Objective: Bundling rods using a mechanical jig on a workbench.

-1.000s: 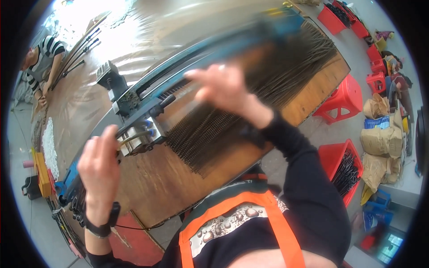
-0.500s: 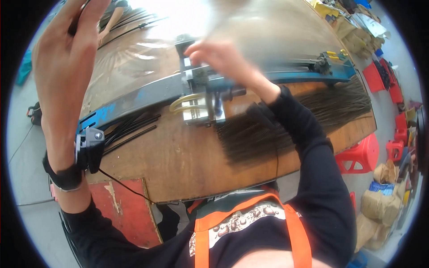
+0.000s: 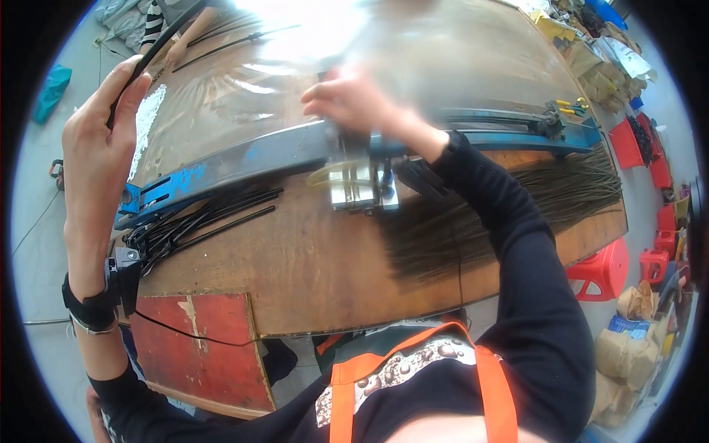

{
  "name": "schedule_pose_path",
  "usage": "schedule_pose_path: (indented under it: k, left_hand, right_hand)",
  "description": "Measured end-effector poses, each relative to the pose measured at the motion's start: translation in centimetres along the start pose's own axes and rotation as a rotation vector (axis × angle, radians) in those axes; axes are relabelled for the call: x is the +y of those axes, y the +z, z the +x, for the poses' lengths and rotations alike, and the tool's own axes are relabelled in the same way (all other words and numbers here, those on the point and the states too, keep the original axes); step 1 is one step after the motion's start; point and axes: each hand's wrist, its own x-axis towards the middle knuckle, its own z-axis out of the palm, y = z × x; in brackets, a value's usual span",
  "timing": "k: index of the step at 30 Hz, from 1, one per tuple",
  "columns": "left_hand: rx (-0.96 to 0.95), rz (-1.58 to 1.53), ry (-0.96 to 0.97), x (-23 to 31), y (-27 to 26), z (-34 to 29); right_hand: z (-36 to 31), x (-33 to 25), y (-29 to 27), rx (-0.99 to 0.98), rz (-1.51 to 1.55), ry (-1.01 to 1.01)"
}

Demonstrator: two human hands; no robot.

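Raised at the left, my left hand (image 3: pixel 103 140) is closed around a thin black rod (image 3: pixel 159 48), which slants up and to the right. A wristband with a small clamp-like device sits on that wrist. My right hand (image 3: pixel 354 100), blurred, is over a carriage on a long blue metal rail (image 3: pixel 244 155); its grip is unclear. Below it sits the carriage's metal block (image 3: pixel 362 193) with pale tubing (image 3: pixel 325 176). Several black rods (image 3: pixel 210 221) lie in front of the rail's left end.
A broad bundle of thin dark rods (image 3: pixel 509 221) covers the right front of the wooden table (image 3: pixel 295 273). Yellow-handled pliers (image 3: pixel 570 108) lie at the rail's right end. Another person's hand (image 3: pixel 177 53) is at the far left. A red stool (image 3: pixel 602 269) stands right.
My left hand has moved lower, and more of its black rod shows. My right hand remains over the carriage, still blurred. The whole view has shifted slightly.
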Motion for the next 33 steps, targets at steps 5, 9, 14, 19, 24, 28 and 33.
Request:
schedule_pose_path:
  k: [5,9,14,19,24,28,33]
  left_hand:
    - [0.049,-0.041,0.04,-1.7,0.4,-0.9]
    - [-0.012,-0.051,0.007,-1.2,0.4,-0.3]
    - [-0.099,-0.033,-0.021,-1.4,1.3,0.0]
    - [-0.231,0.036,-0.126,-4.9,1.6,-2.5]
    - [-0.482,-0.101,0.114,-3.2,6.9,-4.9]
    - [-0.439,-0.056,0.193,0.9,11.2,-5.8]
    - [-0.39,-0.063,0.277,-1.1,13.9,-6.0]
  right_hand:
    - [0.3,-1.2,-0.5,0.093,0.017,0.029]
    - [1.4,-1.5,0.9,-0.098,0.018,0.103]
    - [0.2,-0.7,0.4,-0.062,-0.216,-0.102]
    - [-8.0,2.7,-5.3,0.184,-0.616,-0.123]
    - [-19.5,4.8,-16.0,0.098,-0.813,0.27]
    - [-21.1,4.4,-16.4,0.101,-0.776,0.375]
    - [-24.0,4.4,-16.3,0.198,-0.632,0.408]
